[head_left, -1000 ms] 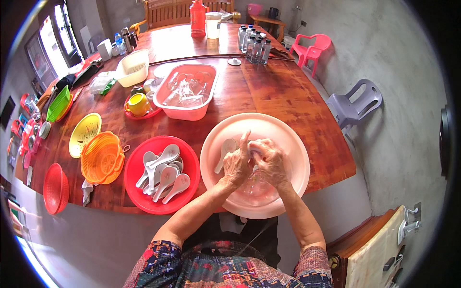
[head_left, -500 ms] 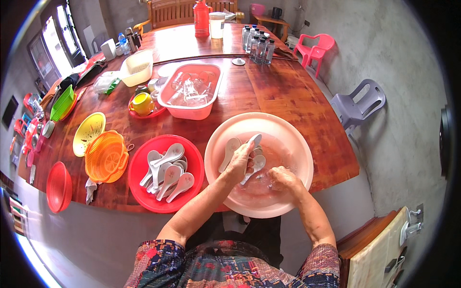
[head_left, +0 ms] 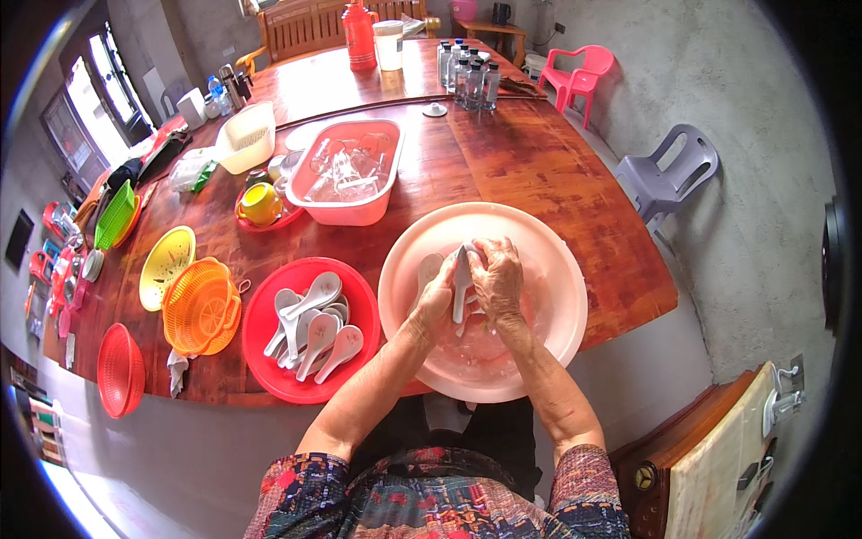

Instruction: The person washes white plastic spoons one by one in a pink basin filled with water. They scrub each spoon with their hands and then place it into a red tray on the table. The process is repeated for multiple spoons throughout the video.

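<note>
Over the pale pink basin, my left hand is closed on a white soup spoon, its handle pointing down. My right hand has come against the same spoon from the other side, its curled fingers at the spoon's upper end; what else may be in them is hidden. Water lies in the basin. Another soup spoon rests by the basin's left wall, and more white pieces show partly beneath my hands. Just to the left, a red plate carries a pile of white soup spoons.
Orange, yellow and red baskets stand along the table's left side. Behind the plate is a pink tub of clear glasses, beside a yellow cup. Several bottles and a red thermos stand farther back.
My right hand has risen out of the water and moved left to meet the spoon. My left hand still grips the spoon, which now points handle down. The view has shifted slightly.
</note>
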`<act>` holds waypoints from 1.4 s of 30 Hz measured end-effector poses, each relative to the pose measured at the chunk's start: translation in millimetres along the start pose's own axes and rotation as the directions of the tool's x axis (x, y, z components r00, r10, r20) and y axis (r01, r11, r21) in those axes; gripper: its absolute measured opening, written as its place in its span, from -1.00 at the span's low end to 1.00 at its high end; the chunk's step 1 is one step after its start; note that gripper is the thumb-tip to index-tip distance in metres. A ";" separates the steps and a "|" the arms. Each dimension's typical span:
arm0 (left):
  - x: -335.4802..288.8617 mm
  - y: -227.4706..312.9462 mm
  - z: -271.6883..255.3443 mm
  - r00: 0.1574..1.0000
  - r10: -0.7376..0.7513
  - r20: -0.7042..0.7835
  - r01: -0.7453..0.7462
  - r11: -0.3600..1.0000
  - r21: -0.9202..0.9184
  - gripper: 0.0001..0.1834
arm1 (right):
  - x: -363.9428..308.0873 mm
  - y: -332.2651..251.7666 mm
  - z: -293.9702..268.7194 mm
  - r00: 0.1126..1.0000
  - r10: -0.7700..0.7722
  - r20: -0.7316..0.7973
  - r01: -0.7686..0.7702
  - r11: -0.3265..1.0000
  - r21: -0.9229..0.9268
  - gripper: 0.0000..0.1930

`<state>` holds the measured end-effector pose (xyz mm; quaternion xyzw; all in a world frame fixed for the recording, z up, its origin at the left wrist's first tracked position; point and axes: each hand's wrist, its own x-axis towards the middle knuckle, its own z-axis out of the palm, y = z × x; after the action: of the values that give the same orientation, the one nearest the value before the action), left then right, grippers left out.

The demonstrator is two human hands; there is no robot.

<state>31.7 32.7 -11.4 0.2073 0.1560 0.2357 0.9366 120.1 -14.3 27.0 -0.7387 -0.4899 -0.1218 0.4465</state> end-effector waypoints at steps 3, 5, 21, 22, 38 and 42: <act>-2.5 2.8 4.9 0.997 -0.035 0.070 0.037 0.999 -0.037 -0.58 | -14.3 3.7 2.1 0.971 0.078 0.227 -0.120 0.976 0.179 -0.87; -20.0 12.4 31.8 0.995 -0.085 0.059 0.087 0.996 -0.028 -0.60 | -21.6 4.1 -8.3 0.963 0.015 0.271 -0.080 0.970 0.229 -0.87; 30.3 -36.8 -36.0 0.646 0.676 0.353 -0.500 0.026 0.866 -0.55 | -28.1 13.2 -17.0 0.911 0.116 0.395 -0.306 0.833 0.461 -0.98; 26.3 -34.9 -37.8 0.497 0.642 0.585 -0.556 -0.282 0.782 -0.53 | -23.2 15.2 -12.2 0.920 0.151 0.361 -0.340 0.766 0.545 -0.98; -13.4 -4.8 14.4 0.982 0.166 0.086 -0.185 0.797 0.575 -0.37 | -29.3 3.9 -15.7 0.860 0.286 0.422 -0.504 0.597 0.624 -0.88; -15.5 -11.9 20.0 0.953 0.234 0.193 -0.303 0.699 0.648 -0.38 | -34.8 5.7 -23.7 0.892 0.224 0.394 -0.417 0.745 0.520 -0.88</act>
<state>31.0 9.0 3.4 0.5617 0.1533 0.2874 0.7605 113.9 -54.9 16.0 -0.6454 -0.4302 0.2324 0.5869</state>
